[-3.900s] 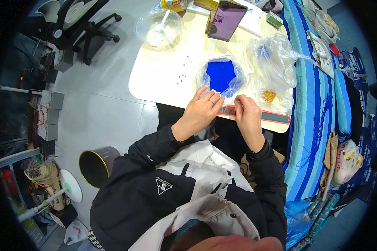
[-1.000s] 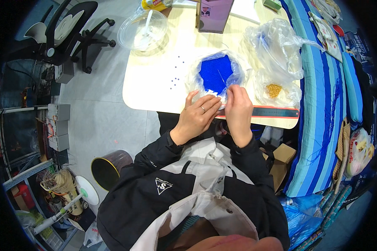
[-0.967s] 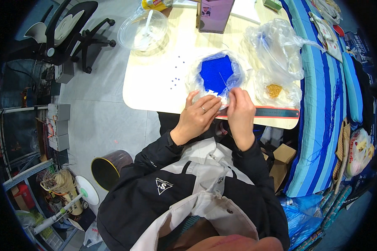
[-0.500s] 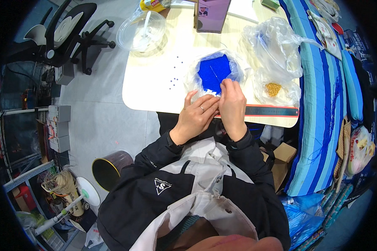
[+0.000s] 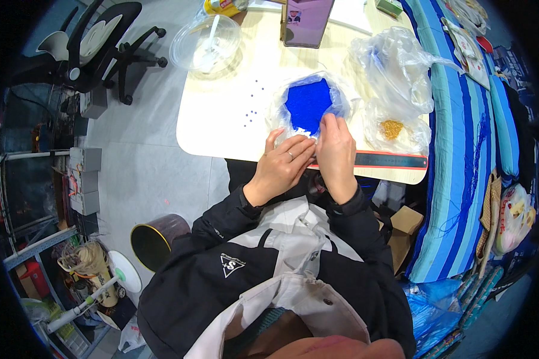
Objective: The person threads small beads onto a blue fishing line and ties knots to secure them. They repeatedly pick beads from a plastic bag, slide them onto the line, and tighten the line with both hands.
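Note:
A clear plastic bag [image 5: 342,96] lies spread on the table, holding a mass of fine bright blue grains that look like tiny beads [image 5: 308,102]. Small white bits [image 5: 300,132] show at its near edge. My left hand [image 5: 286,160] is at that edge, fingers bent and pressed together; whatever sits between its fingertips is hidden. Beside it, my right hand [image 5: 336,149] is closed in a pinch at the bag's near right side, fingertips close to the left hand's. What the right fingertips hold does not show now.
A black ruler-like strip with a red border [image 5: 395,160] lies along the table's near edge. Right of the bag are golden beads [image 5: 391,129] in clear plastic and a crumpled bag [image 5: 395,66]. A clear bowl [image 5: 179,51], a phone-like screen [image 5: 305,24] and blue dots [image 5: 251,112] lie farther off.
The thin needle-like line that reached from my right fingertips over the blue beads is out of sight. My right hand has shifted slightly right; the left has barely moved.

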Demonstrator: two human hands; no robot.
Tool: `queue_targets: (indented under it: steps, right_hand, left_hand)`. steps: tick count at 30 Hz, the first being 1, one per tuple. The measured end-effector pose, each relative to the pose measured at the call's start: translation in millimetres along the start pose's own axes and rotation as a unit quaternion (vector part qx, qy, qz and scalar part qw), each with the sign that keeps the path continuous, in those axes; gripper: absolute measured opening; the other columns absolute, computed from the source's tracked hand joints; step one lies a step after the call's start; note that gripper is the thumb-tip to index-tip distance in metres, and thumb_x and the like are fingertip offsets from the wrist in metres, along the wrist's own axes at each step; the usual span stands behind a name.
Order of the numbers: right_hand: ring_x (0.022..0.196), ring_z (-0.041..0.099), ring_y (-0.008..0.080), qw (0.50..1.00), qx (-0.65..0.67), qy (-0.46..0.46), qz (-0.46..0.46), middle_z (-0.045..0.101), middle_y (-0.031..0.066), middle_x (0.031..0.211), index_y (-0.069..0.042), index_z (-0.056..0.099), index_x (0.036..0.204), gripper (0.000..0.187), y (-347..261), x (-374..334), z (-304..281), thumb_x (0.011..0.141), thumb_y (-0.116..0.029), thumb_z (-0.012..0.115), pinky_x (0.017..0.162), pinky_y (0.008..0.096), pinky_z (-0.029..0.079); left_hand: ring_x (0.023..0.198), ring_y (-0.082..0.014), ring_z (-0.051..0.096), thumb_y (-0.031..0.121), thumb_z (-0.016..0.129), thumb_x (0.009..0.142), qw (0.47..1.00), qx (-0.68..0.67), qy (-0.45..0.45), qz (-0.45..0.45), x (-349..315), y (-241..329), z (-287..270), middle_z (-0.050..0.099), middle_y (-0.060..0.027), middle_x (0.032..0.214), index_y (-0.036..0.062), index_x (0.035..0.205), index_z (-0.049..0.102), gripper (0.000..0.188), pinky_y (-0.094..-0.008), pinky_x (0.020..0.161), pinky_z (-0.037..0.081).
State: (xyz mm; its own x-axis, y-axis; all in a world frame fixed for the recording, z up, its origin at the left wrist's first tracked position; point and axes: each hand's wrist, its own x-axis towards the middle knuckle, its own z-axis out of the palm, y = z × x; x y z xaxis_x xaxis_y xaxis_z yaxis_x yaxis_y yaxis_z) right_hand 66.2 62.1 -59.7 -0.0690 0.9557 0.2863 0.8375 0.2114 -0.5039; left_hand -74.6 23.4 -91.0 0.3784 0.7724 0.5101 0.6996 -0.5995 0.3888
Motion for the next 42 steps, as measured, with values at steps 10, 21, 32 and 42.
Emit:
queue_targets:
  steps: [10, 21, 32, 42]
  right_hand:
    - [0.075, 0.059, 0.0393, 0.995, 0.086, 0.041, -0.002, 0.059, 0.0192, 0.082, 0.001, 0.056, 0.088, 0.002, 3, -8, -19, 0.087, 0.0, 0.057, 0.064, 0.0432, 0.047]
    - [0.073, 0.057, 0.0407, 0.997, 0.054, 0.046, -0.011, 0.056, 0.018, 0.084, -0.001, 0.057, 0.092, 0.004, 0, 2, 9, 0.088, -0.002, 0.057, 0.063, 0.0438, 0.047]
    - [0.077, 0.059, 0.0409, 0.999, 0.05, -0.004, 0.007, 0.056, 0.018, 0.087, -0.001, 0.055, 0.094, 0.009, 6, -17, -30, 0.085, 0.001, 0.055, 0.063, 0.0459, 0.048]
    - [0.075, 0.057, 0.0423, 0.997, 0.067, 0.041, -0.009, 0.055, 0.0192, 0.082, 0.0, 0.054, 0.093, 0.006, -1, 1, 11, 0.087, 0.001, 0.055, 0.061, 0.0463, 0.047]
  left_hand:
    - [0.108, -0.0185, 0.06, 0.011, 0.069, 0.079, 1.0, -0.02, 0.01, -0.008, 1, 1, 0, 0.065, -0.0017, 0.114, 0.0095, 0.11, 0.067, 0.031, -0.0466, 0.105, 0.027]
    - [0.109, -0.0175, 0.058, 0.015, 0.068, 0.081, 1.0, 0.003, 0.001, 0.006, 1, 1, -1, 0.064, -0.003, 0.111, 0.0072, 0.106, 0.068, 0.027, -0.0463, 0.105, 0.028]
    - [0.108, -0.0177, 0.059, 0.011, 0.069, 0.08, 1.0, -0.018, 0.01, -0.015, 2, 3, -1, 0.065, -0.001, 0.114, 0.0099, 0.109, 0.067, 0.029, -0.0468, 0.104, 0.028]
    - [0.11, -0.0174, 0.058, 0.015, 0.068, 0.081, 1.0, -0.001, 0.001, 0.0, 1, 2, -2, 0.064, -0.0022, 0.112, 0.0074, 0.107, 0.068, 0.027, -0.0467, 0.105, 0.027]
